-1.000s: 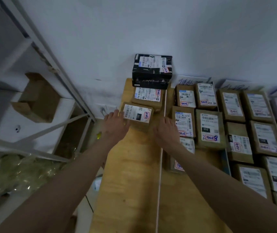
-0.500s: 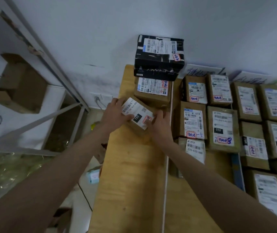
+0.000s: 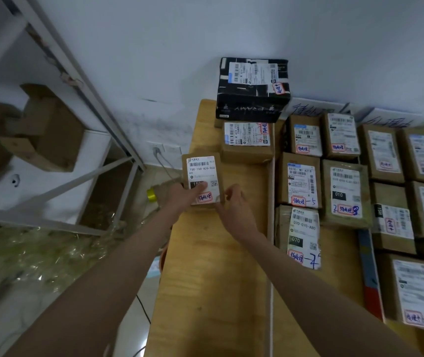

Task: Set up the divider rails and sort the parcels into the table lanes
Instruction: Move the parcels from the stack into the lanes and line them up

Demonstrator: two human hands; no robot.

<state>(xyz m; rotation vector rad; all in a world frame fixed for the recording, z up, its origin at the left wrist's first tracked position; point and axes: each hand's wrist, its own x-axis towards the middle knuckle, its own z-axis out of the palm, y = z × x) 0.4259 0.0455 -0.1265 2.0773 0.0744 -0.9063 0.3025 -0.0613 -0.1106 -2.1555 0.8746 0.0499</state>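
A small brown parcel [image 3: 202, 173] with a white label lies in the left lane of the wooden table [image 3: 205, 279]. My left hand [image 3: 180, 195] holds its near left corner, thumb across the label. My right hand [image 3: 234, 207] pinches its near right corner. A thin white divider rail [image 3: 270, 253] runs along the table just right of this lane. Behind the parcel lies another brown parcel [image 3: 247, 143], then a black box [image 3: 253, 88] against the wall. Several labelled parcels [image 3: 344, 191] fill the lanes to the right.
A grey metal shelf frame [image 3: 97, 161] stands left of the table, with an open cardboard box [image 3: 43, 132] on its white shelf. A yellow tape roll [image 3: 151, 195] sits by the table's left edge. Clear plastic wrap [image 3: 25, 253] lies on the floor below.
Both hands have turned the small parcel from slanted to lengthwise in the left lane and drawn it slightly nearer. The camera has tilted, shifting the scene right.
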